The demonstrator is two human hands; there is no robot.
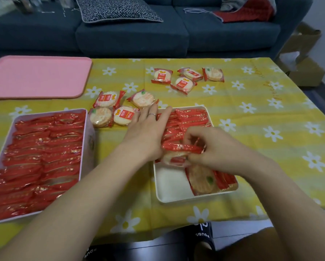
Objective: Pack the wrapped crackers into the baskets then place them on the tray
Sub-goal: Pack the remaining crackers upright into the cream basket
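Note:
A white basket (172, 187) in front of me holds a row of red-wrapped crackers standing on edge, plus one lying flat at its near right. My left hand (148, 132) lies flat against the standing row, fingers spread. My right hand (212, 147) pinches a wrapped cracker (178, 155) at the near end of that row. A pink basket (89, 127) at the left is packed full of crackers. Several loose crackers (109, 110) lie between the baskets, and several more loose crackers (188, 78) lie further back. The pink tray (35, 76) sits at the far left with nothing on it.
The table wears a yellow cloth with white daisies (252, 138). A dark blue sofa (131, 34) with a patterned cushion stands behind it. Cardboard boxes (304, 68) sit on the floor at the far right.

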